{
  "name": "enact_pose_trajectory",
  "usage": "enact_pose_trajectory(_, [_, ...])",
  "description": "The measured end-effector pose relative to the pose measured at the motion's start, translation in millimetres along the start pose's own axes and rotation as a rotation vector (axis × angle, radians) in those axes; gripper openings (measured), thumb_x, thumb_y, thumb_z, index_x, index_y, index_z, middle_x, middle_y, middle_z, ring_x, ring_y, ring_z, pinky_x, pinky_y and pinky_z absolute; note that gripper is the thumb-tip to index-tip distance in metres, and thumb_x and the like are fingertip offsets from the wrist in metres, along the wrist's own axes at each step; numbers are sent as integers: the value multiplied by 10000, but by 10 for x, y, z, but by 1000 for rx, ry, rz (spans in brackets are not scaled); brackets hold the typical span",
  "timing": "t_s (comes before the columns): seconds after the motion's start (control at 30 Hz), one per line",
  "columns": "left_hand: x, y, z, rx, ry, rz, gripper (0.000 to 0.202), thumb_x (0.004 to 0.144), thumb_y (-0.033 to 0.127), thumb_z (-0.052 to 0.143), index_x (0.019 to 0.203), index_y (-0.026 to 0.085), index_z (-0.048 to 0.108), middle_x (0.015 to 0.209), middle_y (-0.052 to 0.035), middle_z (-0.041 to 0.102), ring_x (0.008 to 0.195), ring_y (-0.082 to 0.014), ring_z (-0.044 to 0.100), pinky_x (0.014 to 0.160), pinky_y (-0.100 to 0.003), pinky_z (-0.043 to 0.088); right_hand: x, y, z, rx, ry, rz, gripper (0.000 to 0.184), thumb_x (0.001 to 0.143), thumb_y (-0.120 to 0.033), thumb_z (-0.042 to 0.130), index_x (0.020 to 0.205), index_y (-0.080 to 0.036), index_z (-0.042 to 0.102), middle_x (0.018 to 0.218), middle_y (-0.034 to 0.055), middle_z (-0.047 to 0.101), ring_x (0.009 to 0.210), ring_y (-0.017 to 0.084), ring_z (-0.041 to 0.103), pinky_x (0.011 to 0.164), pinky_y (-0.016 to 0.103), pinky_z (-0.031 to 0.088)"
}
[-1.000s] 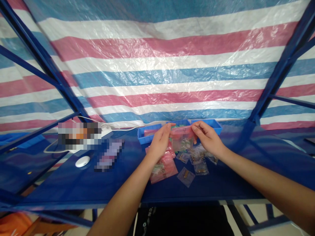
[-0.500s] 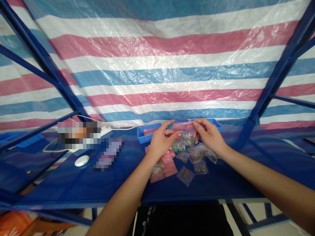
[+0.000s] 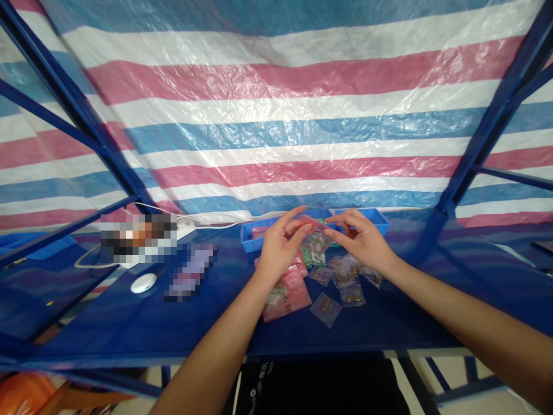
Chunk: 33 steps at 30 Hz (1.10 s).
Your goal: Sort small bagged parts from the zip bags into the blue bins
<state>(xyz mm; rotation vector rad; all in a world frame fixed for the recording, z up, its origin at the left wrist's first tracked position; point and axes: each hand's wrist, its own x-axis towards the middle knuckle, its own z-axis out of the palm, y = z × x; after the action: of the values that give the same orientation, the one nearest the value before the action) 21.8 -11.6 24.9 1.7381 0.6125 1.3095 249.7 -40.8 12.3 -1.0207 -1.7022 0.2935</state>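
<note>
A clear plastic bag [image 3: 317, 243] hangs between my hands over the table, with small pieces in it that I cannot make out. My left hand [image 3: 280, 242] pinches its upper left edge between thumb and fingers. At its upper right edge, my right hand [image 3: 360, 235] holds it by the thumb and fingertips. Just below are green circuit boards [image 3: 314, 259]. Pink plastic bags [image 3: 291, 297] lie under my left wrist. Several small clear bags with brass-coloured pins [image 3: 326, 310] are spread below and beside my right hand.
Blue bins [image 3: 253, 244] stand behind my hands along the striped sheet [image 3: 276, 132]. On the left of the blue table [image 3: 207, 328] are a round white object [image 3: 144, 283], a blurred-out purple item [image 3: 193, 271] and a white power strip [image 3: 186, 229] with cables. Blue frame posts [image 3: 484, 127] flank the table.
My hands have come closer together. The clear bag, earlier stretched out wide and flat between them, is now tilted and bunched at its top edge. The bags on the table are unmoved.
</note>
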Motion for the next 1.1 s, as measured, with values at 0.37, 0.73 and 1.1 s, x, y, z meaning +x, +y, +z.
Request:
enact_pose_trajectory(0.37, [-29,79,15,253,18,75,473,953,390,727,1389,235,633,1122,-82,794,1008,-229,745,947,-377,574,-7,-10,14,221,-111,-46,168,951,-434,732,956,-267,750,1098,72,703,1007,249,670,867,402,556])
enact_pose_trajectory(0.73, [-26,-15,3,358,6,60,554,895,417,788,1402,263,628,1286,-98,733,1180,-274,695,1022,-418,545,-47,-72,20,299,-105,74,245,934,-497,733,942,-252,726,980,56,709,870,222,666,781,366,572])
enact_pose_trajectory(1.1, [-14,20,14,257,42,6,360,899,384,780,1200,194,724,1088,-101,793,1012,-247,744,944,-380,562,-37,-60,27,224,-88,67,287,903,-534,754,982,-258,739,992,62,725,867,238,685,761,379,594])
